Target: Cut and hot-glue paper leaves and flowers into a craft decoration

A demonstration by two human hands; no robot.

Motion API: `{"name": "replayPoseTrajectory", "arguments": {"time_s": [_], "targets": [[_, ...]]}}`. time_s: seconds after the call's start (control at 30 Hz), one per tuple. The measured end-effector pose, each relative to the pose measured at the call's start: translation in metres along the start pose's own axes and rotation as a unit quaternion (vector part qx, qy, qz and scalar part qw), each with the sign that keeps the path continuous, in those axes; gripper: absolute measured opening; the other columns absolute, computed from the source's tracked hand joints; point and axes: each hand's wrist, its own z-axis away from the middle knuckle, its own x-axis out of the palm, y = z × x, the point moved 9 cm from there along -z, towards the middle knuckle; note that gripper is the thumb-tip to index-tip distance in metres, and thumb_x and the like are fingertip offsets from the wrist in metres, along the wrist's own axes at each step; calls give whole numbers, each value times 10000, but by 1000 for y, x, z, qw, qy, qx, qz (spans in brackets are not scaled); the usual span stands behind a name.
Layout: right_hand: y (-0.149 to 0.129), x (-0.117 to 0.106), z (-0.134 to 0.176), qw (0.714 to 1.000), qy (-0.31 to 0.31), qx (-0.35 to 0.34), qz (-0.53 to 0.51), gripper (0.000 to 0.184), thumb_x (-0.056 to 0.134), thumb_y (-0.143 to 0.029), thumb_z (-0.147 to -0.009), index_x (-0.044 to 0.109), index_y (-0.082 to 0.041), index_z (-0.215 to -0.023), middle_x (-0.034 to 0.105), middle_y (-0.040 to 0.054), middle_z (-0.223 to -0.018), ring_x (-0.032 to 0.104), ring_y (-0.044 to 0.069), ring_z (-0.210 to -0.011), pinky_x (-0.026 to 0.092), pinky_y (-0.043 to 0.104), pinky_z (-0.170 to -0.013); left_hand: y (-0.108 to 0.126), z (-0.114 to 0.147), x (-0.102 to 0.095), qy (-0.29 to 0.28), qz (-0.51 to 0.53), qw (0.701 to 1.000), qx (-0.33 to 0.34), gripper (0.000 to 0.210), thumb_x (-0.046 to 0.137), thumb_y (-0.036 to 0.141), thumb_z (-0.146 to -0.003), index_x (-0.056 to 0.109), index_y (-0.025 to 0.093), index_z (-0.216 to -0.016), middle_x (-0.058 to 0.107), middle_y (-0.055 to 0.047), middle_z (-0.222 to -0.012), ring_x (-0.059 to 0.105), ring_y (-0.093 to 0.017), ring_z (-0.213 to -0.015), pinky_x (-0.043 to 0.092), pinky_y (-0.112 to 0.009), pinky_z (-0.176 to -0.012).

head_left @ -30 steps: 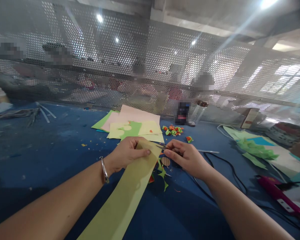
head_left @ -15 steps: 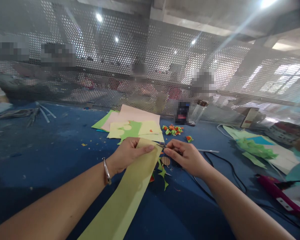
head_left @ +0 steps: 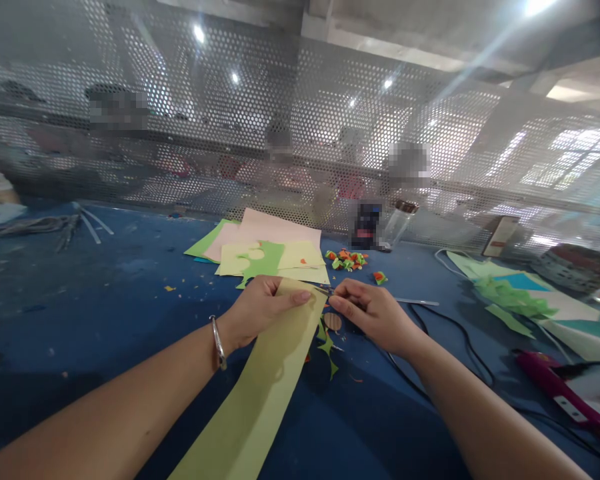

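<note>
My left hand (head_left: pixel 267 307) pinches the far end of a long pale yellow paper strip (head_left: pixel 260 387), thumb on top. The strip slants down toward me past the bottom of the view. At its far right corner, my right hand (head_left: pixel 367 310) is closed around small scissors (head_left: pixel 324 291). Their metal blades meet the paper's edge, while the handles are mostly hidden by my fingers. Below the blades lie a round wooden disc (head_left: pixel 333 322) and a jagged green paper offcut (head_left: pixel 327 350). Beyond my left hand is a cut-out green sheet (head_left: pixel 265 261).
Pink sheets (head_left: pixel 280 227) and yellow ones are stacked behind my hands. Small orange-green paper pieces (head_left: pixel 347 259) sit in a heap beside them. A bottle (head_left: pixel 400 223) stands near the perforated screen (head_left: pixel 205 133). At right are a black cable (head_left: pixel 473 347) and a magenta power strip (head_left: pixel 555 387).
The paper strip's near end has swung slightly to the right, and my left wrist has shifted a little with it. The scissors stay at the same corner.
</note>
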Motion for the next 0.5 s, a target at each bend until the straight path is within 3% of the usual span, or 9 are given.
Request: {"name": "replayPoseTrajectory", "arguments": {"time_s": [0.5], "targets": [[-4,4,1,1000,-9,-10,-20,293,521,-445,-982,555,-201,-822,579,-27,-658,475,113,-581,340,244,-556,-5,-1,6,-25,-11,999,-16,408,827,465,-708,775,100,-882,771,-136,-817,685,-172,-608,529,-263,-564]]}}
